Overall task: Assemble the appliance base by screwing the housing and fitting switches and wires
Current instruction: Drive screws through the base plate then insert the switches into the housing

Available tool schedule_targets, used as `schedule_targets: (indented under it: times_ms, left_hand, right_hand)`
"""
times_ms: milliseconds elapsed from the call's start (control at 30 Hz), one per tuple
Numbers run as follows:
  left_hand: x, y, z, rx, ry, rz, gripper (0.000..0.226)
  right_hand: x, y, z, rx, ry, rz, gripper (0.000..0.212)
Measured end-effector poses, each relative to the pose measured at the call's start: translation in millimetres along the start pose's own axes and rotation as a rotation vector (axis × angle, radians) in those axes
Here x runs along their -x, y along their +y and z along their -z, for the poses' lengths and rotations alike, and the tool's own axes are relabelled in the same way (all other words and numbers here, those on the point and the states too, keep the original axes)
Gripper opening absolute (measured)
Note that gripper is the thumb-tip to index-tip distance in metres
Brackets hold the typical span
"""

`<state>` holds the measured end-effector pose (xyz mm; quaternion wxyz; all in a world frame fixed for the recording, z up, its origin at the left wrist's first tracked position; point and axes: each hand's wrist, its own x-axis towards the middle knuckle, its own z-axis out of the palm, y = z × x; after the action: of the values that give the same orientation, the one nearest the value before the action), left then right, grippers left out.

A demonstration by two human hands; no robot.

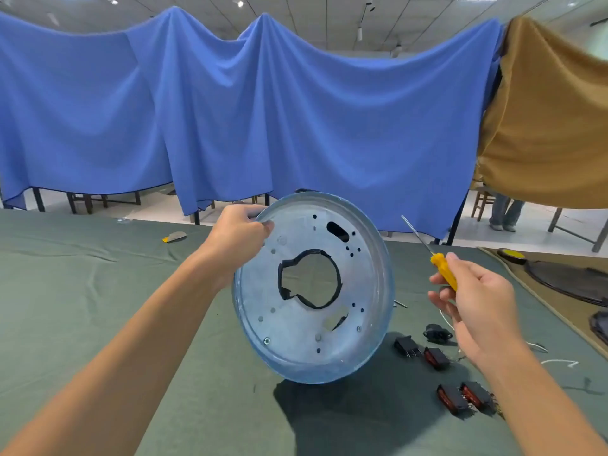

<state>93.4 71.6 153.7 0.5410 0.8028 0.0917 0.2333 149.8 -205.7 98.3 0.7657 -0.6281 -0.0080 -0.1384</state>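
Our left hand (241, 233) grips the tilted housing (312, 287) by its rim; our right hand (473, 297) holds the yellow screwdriver (437, 258) just beside it, shaft pointing up and away.

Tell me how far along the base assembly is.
Done: one screw looks seated near the lower rim of the housing. In hand: the left hand grips its upper rim, holding it tilted up; the right hand holds the yellow screwdriver. Left: the switches and white wires lie loose on the cloth, and the oval cutout is empty.
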Motion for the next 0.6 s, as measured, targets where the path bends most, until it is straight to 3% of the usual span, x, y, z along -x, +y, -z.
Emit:
schedule_targets:
  times_ms: [167, 267, 367, 600]
  left_hand:
    - [14, 9, -9, -0.369, 0.274, -0.461, 0.040]
    - [21, 3, -19, -0.524, 0.328, -0.548, 0.064]
    - [30, -8, -25, -0.603, 0.348, -0.655, 0.068]
    - [29, -63, -38, -0.857, 0.451, -0.978, 0.062]
  right_hand:
    - [11, 4, 4, 0.043, -0.052, -0.064, 0.023]
    - [16, 17, 5, 0.111, -0.106, -0.098, 0.022]
    - [19, 34, 6, 0.209, -0.104, -0.085, 0.022]
    - [36, 69, 3, 0.818, -0.104, 0.137, 0.027]
